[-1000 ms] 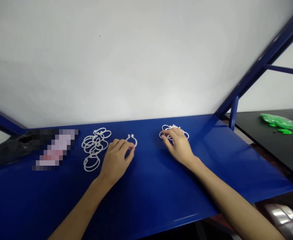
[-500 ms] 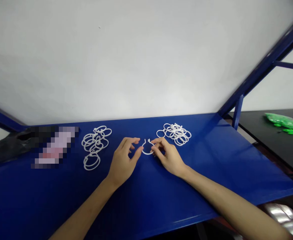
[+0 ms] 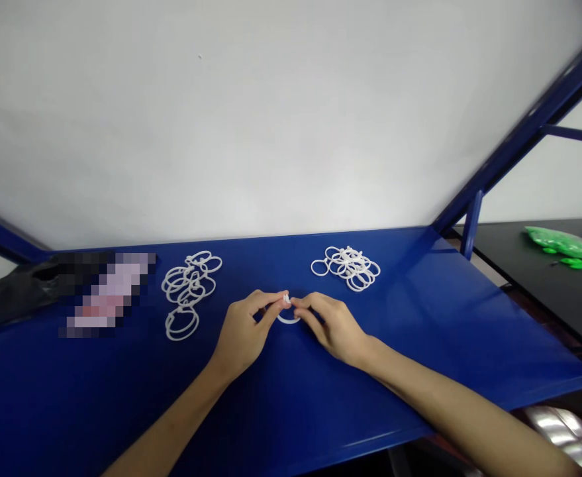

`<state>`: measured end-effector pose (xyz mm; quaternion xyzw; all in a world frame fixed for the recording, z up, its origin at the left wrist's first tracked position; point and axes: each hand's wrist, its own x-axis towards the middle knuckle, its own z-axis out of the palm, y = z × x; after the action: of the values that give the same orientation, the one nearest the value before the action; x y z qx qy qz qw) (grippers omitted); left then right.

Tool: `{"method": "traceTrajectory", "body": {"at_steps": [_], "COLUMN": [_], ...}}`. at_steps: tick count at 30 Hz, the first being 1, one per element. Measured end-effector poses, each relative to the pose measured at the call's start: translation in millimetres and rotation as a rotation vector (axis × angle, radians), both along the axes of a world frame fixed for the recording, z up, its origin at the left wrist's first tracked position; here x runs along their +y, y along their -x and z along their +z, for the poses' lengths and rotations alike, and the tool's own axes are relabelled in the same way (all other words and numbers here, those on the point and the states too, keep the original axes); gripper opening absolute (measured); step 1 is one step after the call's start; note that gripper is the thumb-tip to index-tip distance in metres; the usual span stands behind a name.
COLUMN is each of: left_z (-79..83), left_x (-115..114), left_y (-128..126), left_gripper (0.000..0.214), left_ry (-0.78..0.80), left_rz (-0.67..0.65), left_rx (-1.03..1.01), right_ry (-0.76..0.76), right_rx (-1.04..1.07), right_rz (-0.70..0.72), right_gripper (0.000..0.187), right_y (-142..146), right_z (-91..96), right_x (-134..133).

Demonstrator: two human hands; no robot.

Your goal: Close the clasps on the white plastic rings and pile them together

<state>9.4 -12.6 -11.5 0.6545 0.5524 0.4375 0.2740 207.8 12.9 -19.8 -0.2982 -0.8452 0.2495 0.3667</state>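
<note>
Between my two hands is a white plastic shower curtain ring (image 3: 289,321), its curved bottom showing below my fingers. My left hand (image 3: 245,331) pinches its upper left side with thumb and index finger, at the clasp ends. My right hand (image 3: 334,328) grips the upper right side the same way. Fingertips partly cover the clasp, so I cannot tell whether its ends are joined. Left of my hands lies a loose group of similar white rings (image 3: 190,283). Another pile of white rings (image 3: 351,266) sits beyond my right hand.
All this rests on a blue table (image 3: 271,411) against a pale wall (image 3: 291,119). A black plastic bag (image 3: 7,291) and a blurred-out pink item (image 3: 116,285) lie at the left. Blue frame bars (image 3: 472,225) rise at the right, before a black table (image 3: 509,265) with a green bag (image 3: 559,242).
The ring's spread ends have been brought together between my fingers. My left hand has closed from a loose hold into a pinch, and both hands have come slightly nearer me.
</note>
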Motion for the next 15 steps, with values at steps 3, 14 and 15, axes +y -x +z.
{"method": "traceTrajectory", "body": {"at_steps": [3,14,15], "left_z": [-5.2,-5.7,-5.6], "left_x": [0.5,-0.3,0.9], "left_y": [2.9,3.0,3.8], "left_gripper": [0.024,0.022,0.022], "left_ry": [-0.008,-0.033,-0.034], "left_rz": [-0.026,-0.082,-0.081], "left_rx": [0.027,0.063,0.083], "right_ry": [-0.064,-0.106,-0.102], "right_rx": [-0.088,-0.153,-0.149], "right_rz": [0.023,0.037,0.038], "right_gripper": [0.019,0.023,0.022], "right_y": [-1.4,-0.4,0.1], "right_z": [-0.6,-0.6,-0.4], "right_x": [-1.4,-1.9,-0.1]}}
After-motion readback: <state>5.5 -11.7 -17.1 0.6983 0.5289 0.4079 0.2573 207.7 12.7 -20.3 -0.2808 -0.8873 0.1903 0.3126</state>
